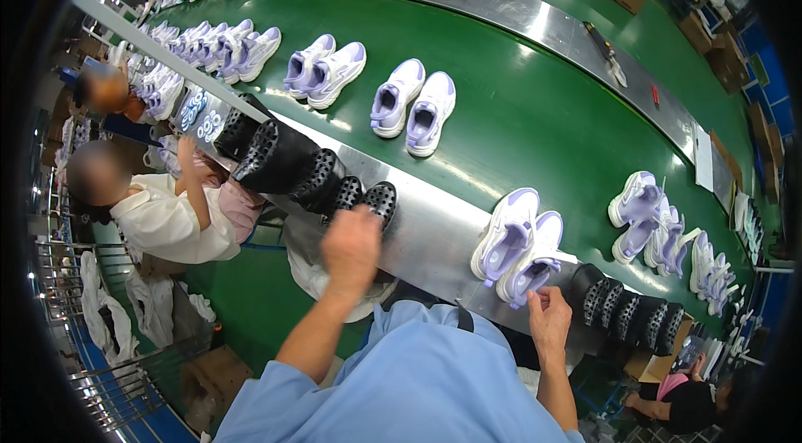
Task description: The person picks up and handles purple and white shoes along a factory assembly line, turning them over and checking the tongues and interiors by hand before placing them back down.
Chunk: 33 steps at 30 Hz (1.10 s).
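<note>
A pair of white and lilac sneakers stands at the near edge of the line, toes pointing away: a left sneaker (507, 234) and a right sneaker (535, 255). At the heel of the right one, my right hand (551, 322) has its thumb and fingers bent in, apparently pinching the heel tab. My left hand (351, 246) is smeared by motion, and its fingers are hard to make out. It reaches over the metal ledge beside a black, shoe-shaped piece dotted with holes (380, 202). More black pieces of this kind (284, 157) stand in a row to its left.
A green belt (518, 117) carries more sneaker pairs (413, 107), with others (656, 217) at right. Black holed pieces (622, 309) stand on the ledge (443, 251) at right. A co-worker in white (180, 221) sits at left. A metal rail (167, 63) crosses above the belt.
</note>
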{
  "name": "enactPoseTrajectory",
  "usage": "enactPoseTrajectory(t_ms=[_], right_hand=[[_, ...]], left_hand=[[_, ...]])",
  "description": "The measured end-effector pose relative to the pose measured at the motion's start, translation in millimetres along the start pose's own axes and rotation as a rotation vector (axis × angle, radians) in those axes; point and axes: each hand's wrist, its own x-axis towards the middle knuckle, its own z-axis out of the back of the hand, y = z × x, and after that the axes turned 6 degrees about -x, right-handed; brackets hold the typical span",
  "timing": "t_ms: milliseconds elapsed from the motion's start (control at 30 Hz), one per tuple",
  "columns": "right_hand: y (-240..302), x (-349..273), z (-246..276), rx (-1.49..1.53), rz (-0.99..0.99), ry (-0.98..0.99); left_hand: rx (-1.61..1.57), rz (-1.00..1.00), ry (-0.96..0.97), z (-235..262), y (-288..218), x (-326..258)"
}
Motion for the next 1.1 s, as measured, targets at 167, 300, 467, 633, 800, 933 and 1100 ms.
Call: enactPoseTrajectory(t_ms=[167,300,467,633,800,933,1100], right_hand=[[44,2,-34,0.102,0.167,0.168],[81,-4,-32,0.002,0.196,0.232],[109,-2,-41,0.41,0.186,0.186],[133,-3,-62,1.383,-0.179,0.556],[82,-11,-33,1.398,-0.349,0.651],[67,-24,-23,1.317,-0.344,0.65],[61,-37,10,-0.043,0.112,0.133]], left_hand=[[0.308,0.244,-0.092,33,106,17],[0.256,0.198,-0.026,44,128,18],[-0.091,0.127,-0.089,84,30,26],[-0.449,-0.49,0.261,20,-62,-4],[-0.892,-0.024,0.493,-46,-90,7],[-1.126,0.098,0.858,-103,-104,10],[-1.003,0.359,0.776,-135,-123,-1]])
